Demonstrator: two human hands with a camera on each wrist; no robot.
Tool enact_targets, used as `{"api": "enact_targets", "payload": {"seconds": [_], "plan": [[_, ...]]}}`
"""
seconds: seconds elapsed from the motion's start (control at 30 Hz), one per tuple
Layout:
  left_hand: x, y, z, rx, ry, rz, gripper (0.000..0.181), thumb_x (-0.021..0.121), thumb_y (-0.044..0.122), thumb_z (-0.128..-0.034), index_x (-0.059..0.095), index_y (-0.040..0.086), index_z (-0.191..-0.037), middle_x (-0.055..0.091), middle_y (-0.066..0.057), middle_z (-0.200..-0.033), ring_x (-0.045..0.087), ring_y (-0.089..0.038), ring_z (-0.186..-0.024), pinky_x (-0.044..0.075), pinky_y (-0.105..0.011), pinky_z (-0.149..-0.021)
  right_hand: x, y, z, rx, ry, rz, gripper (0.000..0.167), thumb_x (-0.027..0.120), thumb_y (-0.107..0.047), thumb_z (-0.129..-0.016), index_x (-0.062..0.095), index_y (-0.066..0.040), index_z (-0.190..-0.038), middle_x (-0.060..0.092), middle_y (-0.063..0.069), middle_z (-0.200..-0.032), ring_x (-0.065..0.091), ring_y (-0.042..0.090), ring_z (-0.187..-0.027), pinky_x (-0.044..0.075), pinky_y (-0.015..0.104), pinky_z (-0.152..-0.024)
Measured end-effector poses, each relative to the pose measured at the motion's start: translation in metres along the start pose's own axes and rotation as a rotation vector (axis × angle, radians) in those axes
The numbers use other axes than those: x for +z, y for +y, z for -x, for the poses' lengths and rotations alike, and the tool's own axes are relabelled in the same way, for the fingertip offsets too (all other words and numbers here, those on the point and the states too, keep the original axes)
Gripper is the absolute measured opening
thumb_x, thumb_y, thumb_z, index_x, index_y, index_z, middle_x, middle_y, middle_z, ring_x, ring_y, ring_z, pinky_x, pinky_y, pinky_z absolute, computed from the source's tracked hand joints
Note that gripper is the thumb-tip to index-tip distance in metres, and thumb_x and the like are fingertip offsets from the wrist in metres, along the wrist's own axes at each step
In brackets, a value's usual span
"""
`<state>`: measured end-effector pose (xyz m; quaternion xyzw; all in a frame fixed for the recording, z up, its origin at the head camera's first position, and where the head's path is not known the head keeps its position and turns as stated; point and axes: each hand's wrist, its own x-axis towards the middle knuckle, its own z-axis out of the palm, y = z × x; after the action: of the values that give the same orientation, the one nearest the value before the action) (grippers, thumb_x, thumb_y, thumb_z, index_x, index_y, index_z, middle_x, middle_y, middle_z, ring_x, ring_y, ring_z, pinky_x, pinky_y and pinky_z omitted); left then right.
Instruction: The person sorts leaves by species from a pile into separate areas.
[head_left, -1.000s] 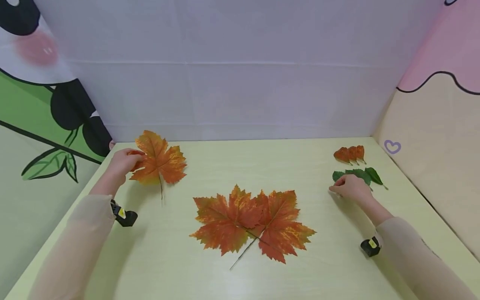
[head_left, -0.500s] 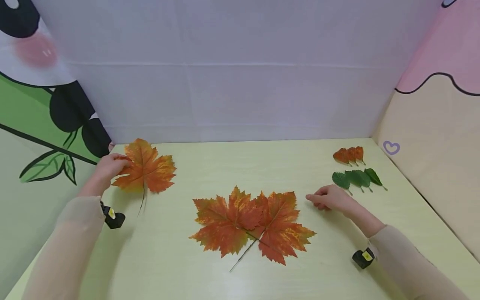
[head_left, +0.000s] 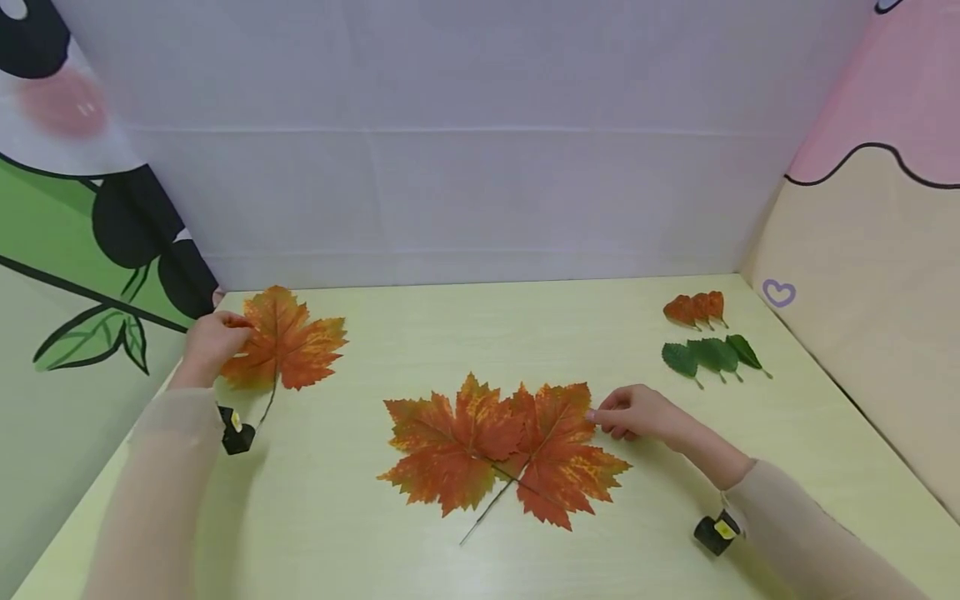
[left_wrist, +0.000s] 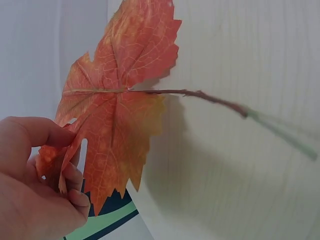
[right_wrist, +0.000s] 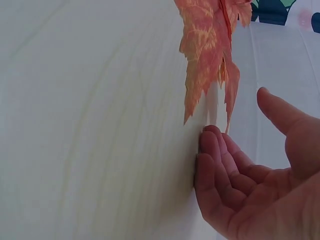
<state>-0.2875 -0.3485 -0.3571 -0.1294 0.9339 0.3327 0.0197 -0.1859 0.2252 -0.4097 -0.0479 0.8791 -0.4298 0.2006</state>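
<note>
My left hand (head_left: 215,343) pinches an orange maple leaf (head_left: 288,343) by its left edge, near the table's far left corner. In the left wrist view the thumb and curled fingers grip a lobe of that leaf (left_wrist: 112,107), and its long stem points away over the table. Two more orange-red maple leaves lie overlapped mid-table, a left one (head_left: 438,442) and a right one (head_left: 566,450), their stems crossing. Beside the right leaf's upper edge is my right hand (head_left: 648,414). The right wrist view shows its thumb apart from loosely bent fingers (right_wrist: 206,172), nothing between them.
At the far right, several green leaves (head_left: 712,356) lie in a row, and behind them small orange-brown leaves (head_left: 699,309) overlap. A pale wall (head_left: 480,200) rises behind the table (head_left: 352,542), with printed panels at both sides.
My right hand has moved left and nearer, from the green leaves to the edge of the middle maple leaves. My left hand has carried its maple leaf slightly left and lower.
</note>
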Motion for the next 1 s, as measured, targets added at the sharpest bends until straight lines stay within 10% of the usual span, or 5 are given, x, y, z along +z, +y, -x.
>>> {"api": "enact_targets", "payload": {"seconds": [0.2,0.43,1.0], "plan": [[0.002,-0.002,-0.004,0.009,0.052,-0.004,0.041,0.046,0.017,-0.0878,0.048,-0.009,-0.119,0.049,-0.027,-0.114,0.047,-0.032,-0.09,0.043,-0.029,-0.066,0.006,-0.005,0.003,-0.022,-0.007,-0.017,0.041,0.067,-0.038,-0.08,0.06,0.0,-0.094,0.064,0.005,-0.074,0.058,0.015,-0.066,0.047,0.028,-0.06],[0.006,-0.007,-0.01,0.019,0.129,-0.168,0.035,0.045,0.016,-0.0875,0.054,-0.007,-0.114,0.048,-0.03,-0.112,0.031,-0.05,-0.103,0.021,-0.059,-0.081,0.014,-0.009,0.002,-0.063,-0.006,-0.037,0.043,0.071,-0.03,-0.077,0.054,0.003,-0.098,0.062,0.004,-0.072,0.058,0.015,-0.064,0.047,0.028,-0.059],[0.018,-0.016,-0.016,-0.05,0.159,-0.14,0.042,0.044,0.008,-0.0832,0.049,-0.008,-0.122,0.031,-0.038,-0.121,0.023,-0.052,-0.113,0.025,-0.056,-0.087,0.03,-0.014,0.002,0.044,0.097,-0.038,0.049,0.073,-0.019,-0.076,0.046,0.006,-0.108,0.059,0.01,-0.08,0.055,0.015,-0.065,0.046,0.027,-0.061]]}}
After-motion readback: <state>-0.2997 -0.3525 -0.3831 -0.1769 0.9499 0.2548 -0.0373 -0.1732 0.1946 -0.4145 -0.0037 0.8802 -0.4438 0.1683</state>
